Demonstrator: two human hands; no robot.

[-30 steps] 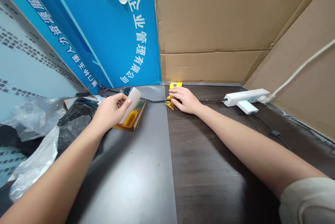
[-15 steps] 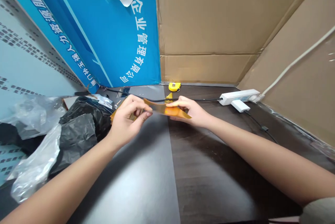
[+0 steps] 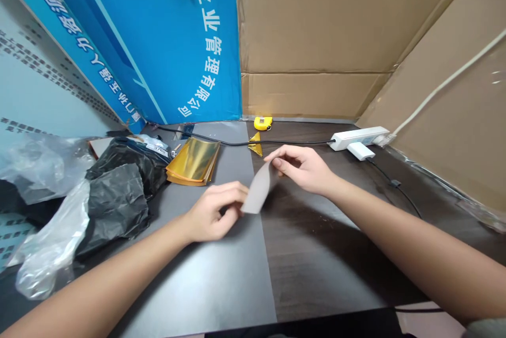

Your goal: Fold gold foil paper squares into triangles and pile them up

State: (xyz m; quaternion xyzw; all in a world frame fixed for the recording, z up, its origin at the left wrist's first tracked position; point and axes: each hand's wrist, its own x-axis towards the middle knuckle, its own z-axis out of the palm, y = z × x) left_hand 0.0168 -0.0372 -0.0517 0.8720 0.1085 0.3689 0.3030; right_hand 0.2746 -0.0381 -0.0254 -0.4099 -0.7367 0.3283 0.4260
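Observation:
A small sheet of gold paper (image 3: pixel 258 190), curved and showing its pale grey side, is held above the table between both hands. My left hand (image 3: pixel 219 210) pinches its lower left edge with thumb and fingers. At the upper right corner, my right hand (image 3: pixel 302 167) grips it between thumb and fingertips. Beyond my left hand lies a stack of shiny gold paper sheets (image 3: pixel 193 161), slightly curled. A folded gold paper triangle (image 3: pixel 255 144) rests farther back, close to a yellow tape measure (image 3: pixel 263 123).
Crumpled black and clear plastic bags (image 3: pixel 114 195) pile up on the left. A white power strip (image 3: pixel 359 137) with a plugged-in adapter sits at right, its black cable (image 3: pixel 233 143) crossing the back. Cardboard walls (image 3: pixel 316 21) and a blue printed board (image 3: pixel 169 48) enclose the table.
The sheet has turned from its gold side to its grey side and come nearer. My left hand moved right and toward me, uncovering the gold stack. The view tilted slightly downward.

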